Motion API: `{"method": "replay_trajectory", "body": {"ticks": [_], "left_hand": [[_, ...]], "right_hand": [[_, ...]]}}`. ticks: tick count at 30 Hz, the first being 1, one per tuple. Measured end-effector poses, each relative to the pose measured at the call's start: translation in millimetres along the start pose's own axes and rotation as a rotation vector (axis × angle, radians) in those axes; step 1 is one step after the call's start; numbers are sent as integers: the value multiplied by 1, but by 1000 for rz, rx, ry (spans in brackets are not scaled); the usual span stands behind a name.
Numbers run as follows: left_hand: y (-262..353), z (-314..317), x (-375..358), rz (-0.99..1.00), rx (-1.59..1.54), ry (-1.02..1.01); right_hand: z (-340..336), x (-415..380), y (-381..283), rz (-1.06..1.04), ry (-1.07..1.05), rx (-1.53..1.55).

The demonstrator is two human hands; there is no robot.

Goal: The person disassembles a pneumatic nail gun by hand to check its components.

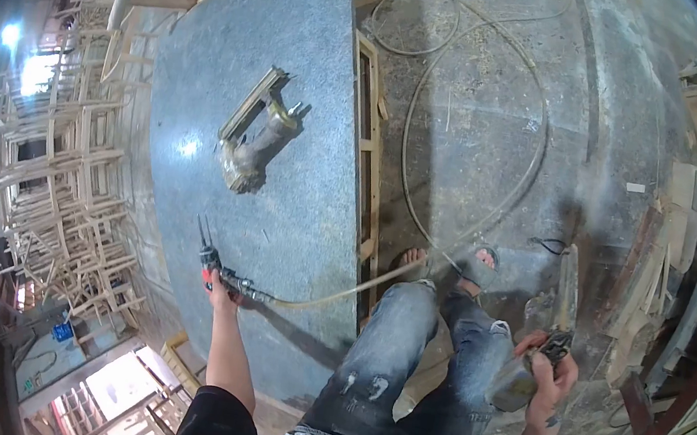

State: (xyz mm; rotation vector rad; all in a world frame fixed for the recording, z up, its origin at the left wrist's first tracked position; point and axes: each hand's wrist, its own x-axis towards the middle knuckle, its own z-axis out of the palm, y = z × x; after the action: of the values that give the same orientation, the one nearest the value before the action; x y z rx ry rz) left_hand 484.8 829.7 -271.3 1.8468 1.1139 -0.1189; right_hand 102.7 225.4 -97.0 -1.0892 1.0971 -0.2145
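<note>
Two tools are in my hands, and nothing is being fastened or cut at this moment. My left hand (pixel 216 286) is closed around a small red-handled air tool (pixel 209 262) at the near edge of the bench (pixel 317 55), with its thin prongs pointing out over the stone top. A pale hose (pixel 329 294) runs from that tool off the bench edge, past my knees, and loops wide across the floor (pixel 507 80).

My right hand (pixel 552 376) hangs low beside my right leg, fingers wrapped around the grip of a second, larger tool (pixel 549 332); its long narrow part points up and away from me over the dusty floor. I cannot tell exactly what kind of tool it is.

On the bench, well apart from both hands, a nail gun (pixel 255 139) lies on its side, untouched. A slim wooden frame (pixel 369 141) leans along the bench's right edge, near my sandalled feet.

Judging by this, I am between steps: tools are picked up, but no workpiece lies on the bench in front of me, so any joining appears not yet begun. Stacks of finished wooden chair frames (pixel 63 180) fill the left side, which suggests plenty of work is already done.
</note>
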Motion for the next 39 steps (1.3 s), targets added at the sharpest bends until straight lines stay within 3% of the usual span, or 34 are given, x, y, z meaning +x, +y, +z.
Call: {"method": "replay_trajectory", "body": {"ticks": [1, 3, 4, 6, 9, 13, 17, 19, 21, 24, 27, 29, 31, 33, 34, 36, 39], "left_hand": [[0, 2, 8, -73, -39, -11], [4, 4, -3, -90, 49, -266], [-6, 1, 32, -133, 68, -221], [16, 9, 13, -204, 72, -356], [29, 25, 23, -267, 111, -275], [26, 40, 80, 37, -165, -324], [58, 44, -27, 320, -358, -235], [93, 34, -77, 595, -548, -271], [128, 11, -125, 712, -602, -317], [175, -19, -157, 908, -702, -644], [205, -59, -259, 898, -841, -1185], [204, -48, -243, 971, -717, -1600], [188, -59, -290, 953, -589, -1724], [161, -62, -306, 1115, -125, -1734], [138, -66, -312, 994, -21, -1785], [115, -70, -306, 1243, 487, -1696], [73, -77, -294, 1271, 777, -1668]], "right_hand": [[-1, 8, 13, -37, 21, 11], [4, 10, 22, -46, 107, 39], [9, 9, 25, -56, 98, 64], [10, -6, 32, -74, 120, 116], [24, -39, 55, -181, 226, 122], [54, -109, 66, -189, 355, 177], [75, -168, 82, -306, 401, 141], [94, -188, 87, -328, 429, 129], [103, -199, 95, -367, 448, 136], [112, -207, 117, -428, 469, 152], [114, -213, 127, -468, 499, 122], [115, -215, 134, -479, 563, 87], [117, -217, 146, -489, 590, 105], [120, -219, 155, -467, 653, 54], [122, -218, 163, -477, 668, 36], [125, -213, 172, -499, 690, 1], [132, -214, 175, -480, 636, 63]]}}
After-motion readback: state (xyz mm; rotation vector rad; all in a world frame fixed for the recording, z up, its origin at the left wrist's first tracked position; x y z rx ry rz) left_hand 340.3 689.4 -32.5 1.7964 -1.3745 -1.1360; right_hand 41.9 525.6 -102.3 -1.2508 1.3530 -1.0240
